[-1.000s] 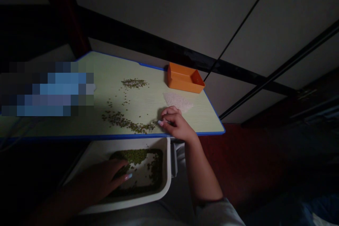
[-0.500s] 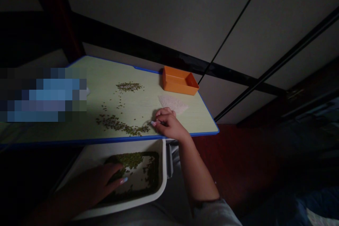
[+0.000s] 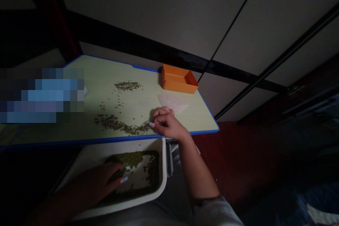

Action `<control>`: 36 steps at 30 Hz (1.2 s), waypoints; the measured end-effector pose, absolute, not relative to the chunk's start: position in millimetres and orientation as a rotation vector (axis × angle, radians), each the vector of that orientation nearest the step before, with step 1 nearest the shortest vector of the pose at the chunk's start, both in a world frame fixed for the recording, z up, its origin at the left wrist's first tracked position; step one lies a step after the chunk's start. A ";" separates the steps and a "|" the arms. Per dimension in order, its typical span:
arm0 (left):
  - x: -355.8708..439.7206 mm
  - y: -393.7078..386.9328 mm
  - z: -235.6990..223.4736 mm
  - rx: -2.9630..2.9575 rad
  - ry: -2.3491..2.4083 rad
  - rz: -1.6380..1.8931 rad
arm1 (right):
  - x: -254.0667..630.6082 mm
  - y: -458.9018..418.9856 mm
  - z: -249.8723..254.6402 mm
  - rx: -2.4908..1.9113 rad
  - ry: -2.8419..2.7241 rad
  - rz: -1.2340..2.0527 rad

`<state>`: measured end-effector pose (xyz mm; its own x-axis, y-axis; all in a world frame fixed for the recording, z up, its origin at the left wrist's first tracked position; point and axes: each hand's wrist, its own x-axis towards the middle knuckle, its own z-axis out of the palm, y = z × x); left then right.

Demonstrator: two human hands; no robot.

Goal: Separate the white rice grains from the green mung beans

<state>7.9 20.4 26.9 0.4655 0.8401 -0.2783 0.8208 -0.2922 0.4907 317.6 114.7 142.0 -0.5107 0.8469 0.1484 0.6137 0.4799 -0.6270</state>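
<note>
My right hand (image 3: 168, 123) rests near the table's front edge, thumb and fingers pinched together. A thin dark object shows in the pinch, too small to name. Its fingertips are at the right end of a long scatter of small green-brown grains (image 3: 113, 123). Below the table edge, my left hand (image 3: 106, 176) reaches into a white tray (image 3: 159, 192) with thumb and forefinger apart, its other fingers hidden in shadow. More green grains (image 3: 132, 159) lie in the tray beside those fingers. A single grain (image 3: 139, 145) shows against the tray's inner wall.
A second heap of grains (image 3: 128, 85) lies farther back on the pale, blue-edged table (image 3: 100, 70). Beyond my right hand are a pinkish-white grainy patch (image 3: 172, 102) and an orange box (image 3: 178, 81). A blurred-out area (image 3: 50, 95) covers the left. Cabinet panels (image 3: 148, 17) stand behind.
The view shifts slightly. Both hands keep almost the same pose and place. One grain now shows against the tray's inner wall where none was seen before.
</note>
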 end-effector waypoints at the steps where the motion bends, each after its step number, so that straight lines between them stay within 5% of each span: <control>1: 8.0 20.7 27.3 2.134 1.373 0.025 | 318.5 114.3 140.8 -1.201 -2.260 0.711; 12: 4.8 19.9 28.7 2.109 1.347 -0.086 | 323.7 96.2 132.6 -1.518 -1.870 0.512; 36: -34.9 33.5 -12.1 2.101 1.243 -0.069 | 297.0 91.0 154.3 -1.723 -1.967 0.480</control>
<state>-34.9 33.5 -12.1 0.5415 0.7547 -0.3704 0.7910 -0.3081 0.5286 297.0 91.0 154.3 -0.0936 0.9880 0.1227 0.8205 0.1464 -0.5526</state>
